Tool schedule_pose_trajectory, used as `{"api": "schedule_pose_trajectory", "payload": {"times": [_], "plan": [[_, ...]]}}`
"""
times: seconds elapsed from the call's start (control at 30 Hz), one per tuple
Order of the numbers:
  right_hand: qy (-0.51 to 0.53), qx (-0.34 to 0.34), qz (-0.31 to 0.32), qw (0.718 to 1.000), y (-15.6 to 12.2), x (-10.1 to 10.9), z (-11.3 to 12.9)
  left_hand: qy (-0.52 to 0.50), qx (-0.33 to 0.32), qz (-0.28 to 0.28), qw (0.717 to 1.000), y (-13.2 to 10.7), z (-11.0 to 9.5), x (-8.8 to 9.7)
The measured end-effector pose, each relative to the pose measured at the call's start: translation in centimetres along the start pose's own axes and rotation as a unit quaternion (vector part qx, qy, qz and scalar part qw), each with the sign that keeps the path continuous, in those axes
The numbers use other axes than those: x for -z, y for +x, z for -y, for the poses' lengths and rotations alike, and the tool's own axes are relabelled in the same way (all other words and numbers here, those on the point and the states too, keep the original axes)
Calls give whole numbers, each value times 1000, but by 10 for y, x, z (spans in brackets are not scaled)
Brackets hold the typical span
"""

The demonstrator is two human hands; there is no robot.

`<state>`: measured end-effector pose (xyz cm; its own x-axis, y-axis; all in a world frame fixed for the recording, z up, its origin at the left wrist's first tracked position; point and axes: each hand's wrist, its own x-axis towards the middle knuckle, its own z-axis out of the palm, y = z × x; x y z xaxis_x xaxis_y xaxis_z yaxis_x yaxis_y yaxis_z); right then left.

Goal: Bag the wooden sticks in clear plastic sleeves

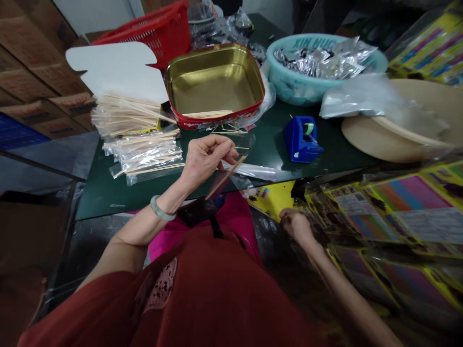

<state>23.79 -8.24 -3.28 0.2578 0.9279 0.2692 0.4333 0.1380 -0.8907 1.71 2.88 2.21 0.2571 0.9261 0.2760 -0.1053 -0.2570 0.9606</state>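
My left hand [210,156] is closed over the table's front edge, pinching a clear plastic sleeve with thin wooden sticks [227,177] that slant down from the fingers. Lower and to the right, my right hand [297,225] has its fingers curled on the edge of a yellow printed card [277,198], just below the tabletop. Behind my left hand, a red tin [217,118] with a gold inside holds a few loose wooden sticks. To its left lie stacked bags of wooden sticks [144,149], against an upright white card flap [119,72].
A blue tape dispenser [302,140] stands on the green table [97,193]. Behind are a teal basin [300,91] of silvery packets and a red basket [159,36]. A tan round tray [376,140] sits at right, above stacked yellow packages [398,207]. Cardboard boxes [32,53] are at left.
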Motion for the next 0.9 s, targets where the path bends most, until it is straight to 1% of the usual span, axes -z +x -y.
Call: {"api": "schedule_pose_trajectory", "payload": {"times": [0.1, 0.17, 0.3, 0.37, 0.43, 0.47, 0.57, 0.73, 0.8, 0.9], "plan": [[6, -1, 15, 1000, 7, -5, -4, -12, 20, 9, 1000, -1, 0, -3], [18, 8, 35, 999, 13, -10, -2, -12, 31, 19, 999, -2, -1, -3], [81, 61, 40, 994, 25, -29, 18, -3, 33, 31, 999, -5, -3, -3], [134, 75, 68, 986, 30, -42, 30, 3, 31, 29, 999, -6, -4, -3], [185, 76, 102, 974, 35, -54, 37, 12, 32, 32, 999, -7, -4, -3], [202, 77, 106, 971, 37, -59, 39, 16, 33, 37, 999, -7, -4, -4], [218, 86, 68, 970, 40, -68, 40, 11, 33, 57, 998, -8, -2, -3], [198, 83, 0, 977, 37, -70, 39, -19, 42, 105, 993, -13, 2, 2], [198, 93, -5, 976, 35, -69, 38, -25, 49, 111, 992, -15, 3, 4], [196, 113, 13, 974, 35, -69, 33, -22, 56, 102, 993, -17, 6, 6]]}}
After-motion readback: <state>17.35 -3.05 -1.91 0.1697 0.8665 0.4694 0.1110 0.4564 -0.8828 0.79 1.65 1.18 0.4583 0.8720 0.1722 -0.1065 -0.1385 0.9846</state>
